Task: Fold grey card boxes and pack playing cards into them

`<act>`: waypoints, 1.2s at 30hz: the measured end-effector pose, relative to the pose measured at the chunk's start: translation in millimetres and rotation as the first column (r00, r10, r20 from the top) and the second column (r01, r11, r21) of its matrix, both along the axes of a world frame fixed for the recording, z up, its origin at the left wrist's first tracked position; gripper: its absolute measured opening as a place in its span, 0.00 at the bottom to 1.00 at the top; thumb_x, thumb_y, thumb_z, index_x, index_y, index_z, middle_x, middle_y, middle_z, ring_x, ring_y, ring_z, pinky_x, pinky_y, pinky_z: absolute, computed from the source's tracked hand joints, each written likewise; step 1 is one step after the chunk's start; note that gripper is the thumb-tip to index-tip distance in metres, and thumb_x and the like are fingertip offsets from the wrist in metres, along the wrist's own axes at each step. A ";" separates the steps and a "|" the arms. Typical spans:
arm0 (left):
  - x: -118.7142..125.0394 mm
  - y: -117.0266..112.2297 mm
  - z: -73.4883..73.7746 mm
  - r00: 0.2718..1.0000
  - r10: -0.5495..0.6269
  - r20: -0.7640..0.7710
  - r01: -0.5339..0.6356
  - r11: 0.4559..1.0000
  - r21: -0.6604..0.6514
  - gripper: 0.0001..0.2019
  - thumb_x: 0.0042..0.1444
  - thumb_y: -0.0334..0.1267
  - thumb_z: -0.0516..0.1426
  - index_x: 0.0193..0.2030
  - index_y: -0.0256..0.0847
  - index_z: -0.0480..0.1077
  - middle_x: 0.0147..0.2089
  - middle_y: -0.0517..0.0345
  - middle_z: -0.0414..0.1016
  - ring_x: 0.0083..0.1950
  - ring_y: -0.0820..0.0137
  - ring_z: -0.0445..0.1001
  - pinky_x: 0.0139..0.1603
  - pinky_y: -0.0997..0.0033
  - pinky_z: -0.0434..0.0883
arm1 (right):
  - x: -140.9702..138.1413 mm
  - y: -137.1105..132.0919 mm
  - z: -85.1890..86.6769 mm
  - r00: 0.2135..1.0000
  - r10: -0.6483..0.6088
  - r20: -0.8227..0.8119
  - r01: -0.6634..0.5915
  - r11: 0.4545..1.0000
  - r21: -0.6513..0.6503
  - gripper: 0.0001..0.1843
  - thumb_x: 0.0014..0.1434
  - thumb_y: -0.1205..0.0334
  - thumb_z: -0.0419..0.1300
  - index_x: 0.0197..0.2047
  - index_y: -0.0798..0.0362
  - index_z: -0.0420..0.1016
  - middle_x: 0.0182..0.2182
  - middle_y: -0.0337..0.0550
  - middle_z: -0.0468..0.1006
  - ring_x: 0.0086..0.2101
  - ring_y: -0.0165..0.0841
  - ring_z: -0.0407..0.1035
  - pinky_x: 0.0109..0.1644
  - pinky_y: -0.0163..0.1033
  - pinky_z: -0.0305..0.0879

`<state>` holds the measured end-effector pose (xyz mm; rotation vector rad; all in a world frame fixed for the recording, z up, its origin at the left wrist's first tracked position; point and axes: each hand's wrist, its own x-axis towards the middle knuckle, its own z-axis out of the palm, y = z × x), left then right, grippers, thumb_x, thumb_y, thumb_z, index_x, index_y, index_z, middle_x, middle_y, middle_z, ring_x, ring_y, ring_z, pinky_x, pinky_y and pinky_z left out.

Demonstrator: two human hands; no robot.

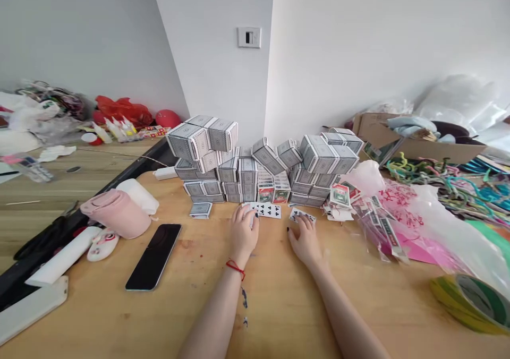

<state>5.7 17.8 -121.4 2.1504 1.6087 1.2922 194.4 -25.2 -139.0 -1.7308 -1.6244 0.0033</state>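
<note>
While a club card (266,210) is touched by the half-curled left hand (244,230), another card (302,216) is covered by the right hand (305,237); grip is unclear.

Here we are at a light wooden table (287,316), our left hand (244,232) on a white clubs playing card (266,210), our right hand (305,240) on another white playing card (302,215), just below stacked grey-patterned card boxes (227,170).
</note>
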 end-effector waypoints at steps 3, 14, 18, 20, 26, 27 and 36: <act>4.4 -4.3 -0.6 0.976 -0.057 -0.211 0.051 0.998 -0.032 0.19 0.54 0.39 0.51 0.54 0.45 0.63 0.59 0.53 0.61 0.63 0.58 0.53 0.60 0.51 0.53 | 5.0 1.7 -11.7 0.998 0.027 0.064 -0.022 0.997 -0.079 0.24 0.53 0.64 0.52 0.54 0.57 0.63 0.53 0.54 0.65 0.56 0.46 0.54 0.57 0.55 0.53; 9.0 -8.5 1.2 0.969 -0.085 -0.230 0.080 0.996 -0.031 0.15 0.54 0.38 0.51 0.49 0.44 0.66 0.52 0.53 0.68 0.56 0.61 0.62 0.57 0.56 0.58 | -3.7 0.2 -6.5 0.985 0.151 -0.089 -0.150 0.989 0.016 0.22 0.53 0.62 0.53 0.53 0.53 0.64 0.52 0.51 0.66 0.54 0.41 0.57 0.55 0.50 0.59; 10.1 -10.8 -2.7 0.926 -0.153 -0.345 0.129 0.988 -0.090 0.20 0.53 0.43 0.53 0.54 0.49 0.62 0.59 0.54 0.62 0.61 0.56 0.55 0.59 0.45 0.51 | -1.1 5.3 -8.5 0.973 0.230 -0.034 -0.231 0.971 -0.058 0.20 0.53 0.60 0.54 0.50 0.53 0.67 0.51 0.51 0.68 0.55 0.43 0.56 0.56 0.52 0.58; 10.5 -10.9 -3.8 0.922 -0.157 -0.355 0.130 0.987 -0.098 0.18 0.54 0.43 0.53 0.52 0.49 0.63 0.58 0.55 0.63 0.60 0.57 0.57 0.59 0.46 0.51 | -1.5 5.7 -9.8 0.965 0.259 -0.047 -0.261 0.963 -0.063 0.15 0.55 0.62 0.52 0.46 0.52 0.70 0.47 0.50 0.71 0.52 0.41 0.61 0.54 0.49 0.61; 8.1 -7.3 -4.2 0.956 -0.110 -0.271 0.092 0.993 -0.079 0.14 0.54 0.35 0.51 0.48 0.44 0.66 0.51 0.53 0.67 0.53 0.62 0.62 0.56 0.56 0.59 | 3.8 4.3 -0.5 0.996 0.075 -0.055 -0.064 0.981 0.182 0.17 0.56 0.66 0.49 0.48 0.51 0.67 0.48 0.50 0.68 0.50 0.39 0.61 0.52 0.49 0.61; 7.9 -6.9 -4.6 0.959 -0.100 -0.265 0.082 0.994 -0.077 0.14 0.54 0.35 0.51 0.48 0.44 0.67 0.51 0.53 0.67 0.53 0.62 0.62 0.56 0.57 0.59 | 8.9 5.6 3.5 0.999 -0.016 -0.037 0.025 0.967 0.254 0.18 0.55 0.66 0.50 0.50 0.51 0.66 0.50 0.51 0.65 0.53 0.41 0.57 0.54 0.52 0.58; 10.9 -7.0 -3.2 0.949 -0.096 -0.301 0.069 0.993 -0.101 0.14 0.53 0.33 0.51 0.46 0.46 0.68 0.51 0.55 0.68 0.54 0.63 0.62 0.58 0.56 0.56 | 77.6 35.1 31.1 0.834 -0.537 -0.129 0.546 0.764 0.344 0.45 0.45 0.52 0.61 0.61 0.61 0.47 0.52 0.60 0.60 0.54 0.51 0.50 0.55 0.58 0.49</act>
